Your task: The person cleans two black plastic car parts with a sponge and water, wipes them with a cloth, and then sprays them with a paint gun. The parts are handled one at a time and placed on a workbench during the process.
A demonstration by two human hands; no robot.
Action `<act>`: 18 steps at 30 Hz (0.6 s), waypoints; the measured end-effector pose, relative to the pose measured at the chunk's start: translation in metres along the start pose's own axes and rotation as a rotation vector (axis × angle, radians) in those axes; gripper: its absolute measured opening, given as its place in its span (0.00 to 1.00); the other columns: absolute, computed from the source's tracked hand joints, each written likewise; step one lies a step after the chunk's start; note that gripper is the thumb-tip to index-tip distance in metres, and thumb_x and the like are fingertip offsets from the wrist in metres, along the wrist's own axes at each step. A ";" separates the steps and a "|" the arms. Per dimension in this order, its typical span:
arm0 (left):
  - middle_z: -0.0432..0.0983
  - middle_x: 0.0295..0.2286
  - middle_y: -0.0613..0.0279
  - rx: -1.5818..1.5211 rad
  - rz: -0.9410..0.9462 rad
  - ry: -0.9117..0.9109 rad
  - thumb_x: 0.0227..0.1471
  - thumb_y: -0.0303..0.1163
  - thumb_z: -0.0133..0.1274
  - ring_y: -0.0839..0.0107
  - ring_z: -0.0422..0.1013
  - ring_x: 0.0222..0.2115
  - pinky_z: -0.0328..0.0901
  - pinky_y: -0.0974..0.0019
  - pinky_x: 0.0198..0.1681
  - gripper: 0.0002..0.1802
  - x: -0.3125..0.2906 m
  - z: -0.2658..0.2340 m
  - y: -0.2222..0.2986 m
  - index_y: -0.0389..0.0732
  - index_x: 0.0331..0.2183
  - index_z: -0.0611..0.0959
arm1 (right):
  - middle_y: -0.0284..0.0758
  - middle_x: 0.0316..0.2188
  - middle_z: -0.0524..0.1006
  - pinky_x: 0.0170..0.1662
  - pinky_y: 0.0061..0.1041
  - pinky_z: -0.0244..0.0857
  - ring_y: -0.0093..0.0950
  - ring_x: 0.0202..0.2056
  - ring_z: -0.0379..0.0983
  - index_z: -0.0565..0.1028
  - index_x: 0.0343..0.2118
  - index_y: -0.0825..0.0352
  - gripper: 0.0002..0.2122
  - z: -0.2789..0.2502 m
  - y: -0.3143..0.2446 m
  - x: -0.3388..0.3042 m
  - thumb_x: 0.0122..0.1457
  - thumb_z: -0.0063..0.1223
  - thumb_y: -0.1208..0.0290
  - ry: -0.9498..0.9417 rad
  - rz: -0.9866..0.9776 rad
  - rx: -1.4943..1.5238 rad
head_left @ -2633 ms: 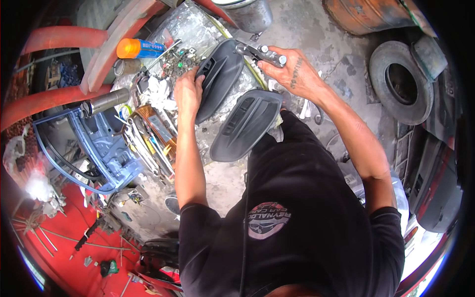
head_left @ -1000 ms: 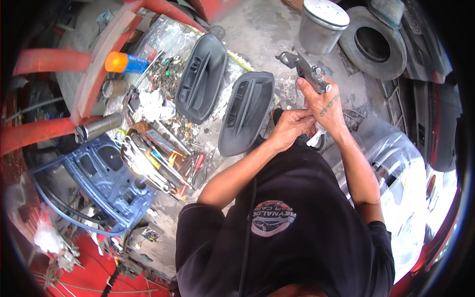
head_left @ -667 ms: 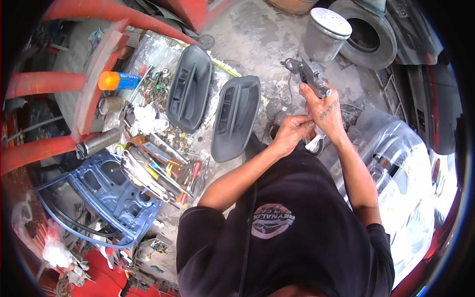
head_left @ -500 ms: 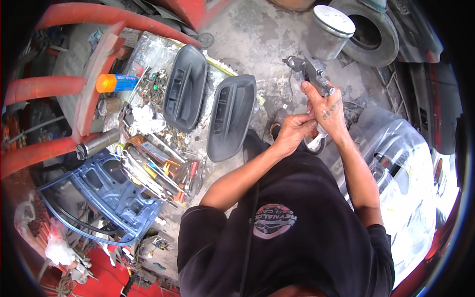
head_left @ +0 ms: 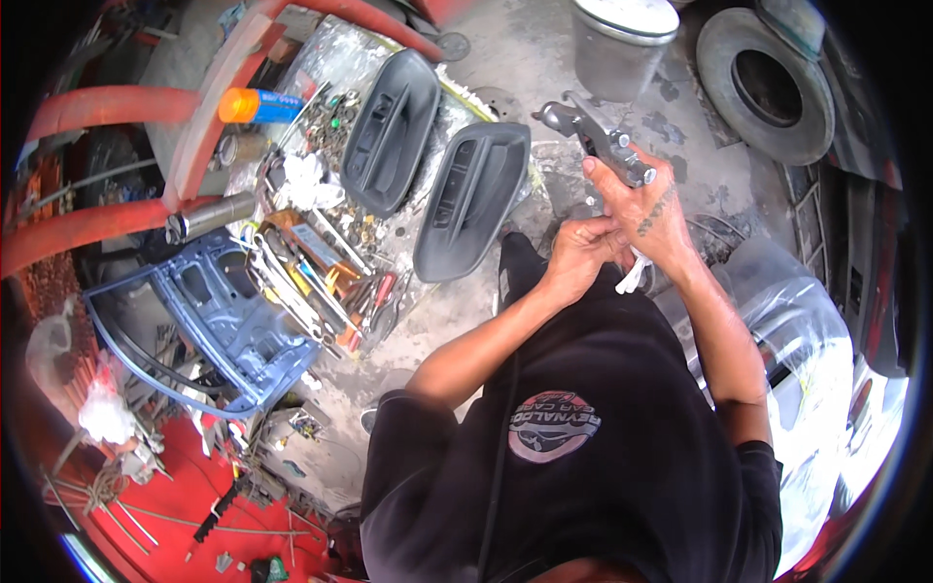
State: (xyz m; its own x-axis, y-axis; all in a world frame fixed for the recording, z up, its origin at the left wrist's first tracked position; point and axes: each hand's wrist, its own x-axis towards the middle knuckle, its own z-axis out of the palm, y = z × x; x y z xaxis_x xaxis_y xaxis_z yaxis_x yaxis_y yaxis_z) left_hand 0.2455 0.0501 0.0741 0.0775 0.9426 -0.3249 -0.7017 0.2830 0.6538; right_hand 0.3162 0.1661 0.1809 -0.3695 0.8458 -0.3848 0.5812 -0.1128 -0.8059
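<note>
My right hand [head_left: 646, 209] is closed around a grey metal spray gun [head_left: 598, 141], its nozzle end toward the far left and its knobs near my knuckles. My left hand [head_left: 583, 253] is closed, fingertips pressed together against the underside of my right hand. What those fingertips pinch is hidden. A crumpled white cloth [head_left: 634, 274] hangs just below both hands; I cannot tell which one grips it. To the left lie two dark grey plastic door trim panels, the nearer panel [head_left: 476, 209] and the farther panel [head_left: 389, 131], recessed sides up.
A workbench to the left carries wrenches [head_left: 282, 282], loose hardware and an orange-capped blue can [head_left: 260, 105]. Below it stands a blue door frame [head_left: 219, 335]. A lidded bucket [head_left: 622, 58] and tire [head_left: 768, 87] stand far right; plastic sheeting [head_left: 807, 340] covers something nearby right.
The view has shifted, so the panels sit higher and farther right. The spray gun has tilted slightly, with its nozzle end farther left. Both hands remain together, and the white cloth hangs lower.
</note>
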 end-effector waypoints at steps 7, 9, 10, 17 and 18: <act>0.82 0.28 0.59 0.148 0.103 0.182 0.64 0.26 0.53 0.72 0.79 0.29 0.75 0.67 0.36 0.10 -0.034 -0.018 0.026 0.30 0.41 0.84 | 0.28 0.18 0.73 0.24 0.25 0.62 0.16 0.21 0.64 0.78 0.39 0.73 0.12 0.046 -0.030 0.002 0.62 0.63 0.66 -0.136 -0.186 0.059; 0.82 0.29 0.59 0.110 0.142 0.180 0.64 0.26 0.54 0.73 0.79 0.29 0.75 0.67 0.36 0.10 -0.036 -0.024 0.026 0.30 0.42 0.84 | 0.33 0.20 0.74 0.27 0.27 0.64 0.19 0.22 0.66 0.78 0.43 0.74 0.15 0.050 -0.038 0.004 0.61 0.62 0.65 -0.176 -0.159 0.018; 0.82 0.29 0.59 0.092 0.159 0.177 0.64 0.27 0.54 0.73 0.79 0.30 0.75 0.67 0.37 0.10 -0.037 -0.026 0.026 0.31 0.42 0.84 | 0.38 0.21 0.76 0.29 0.29 0.67 0.22 0.23 0.68 0.77 0.47 0.76 0.19 0.050 -0.042 0.007 0.61 0.61 0.64 -0.207 -0.121 -0.006; 0.81 0.30 0.62 0.105 0.077 0.147 0.65 0.28 0.54 0.75 0.78 0.30 0.74 0.69 0.37 0.11 -0.031 -0.031 0.045 0.31 0.43 0.84 | 0.45 0.24 0.79 0.33 0.32 0.69 0.28 0.24 0.72 0.77 0.46 0.78 0.20 0.056 -0.052 0.007 0.59 0.61 0.64 -0.063 -0.076 0.023; 0.81 0.29 0.62 0.104 0.065 0.130 0.65 0.29 0.54 0.75 0.77 0.30 0.74 0.69 0.37 0.11 -0.031 -0.031 0.048 0.31 0.43 0.84 | 0.46 0.24 0.80 0.33 0.32 0.70 0.28 0.25 0.73 0.77 0.45 0.78 0.20 0.056 -0.052 0.006 0.59 0.61 0.64 -0.050 -0.078 0.016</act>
State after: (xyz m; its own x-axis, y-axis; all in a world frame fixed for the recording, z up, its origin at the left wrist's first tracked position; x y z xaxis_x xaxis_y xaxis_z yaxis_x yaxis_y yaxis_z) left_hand 0.1873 0.0290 0.0940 -0.0629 0.9304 -0.3610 -0.6249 0.2453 0.7412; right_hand 0.2433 0.1484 0.1953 -0.4494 0.8252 -0.3421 0.5377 -0.0559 -0.8413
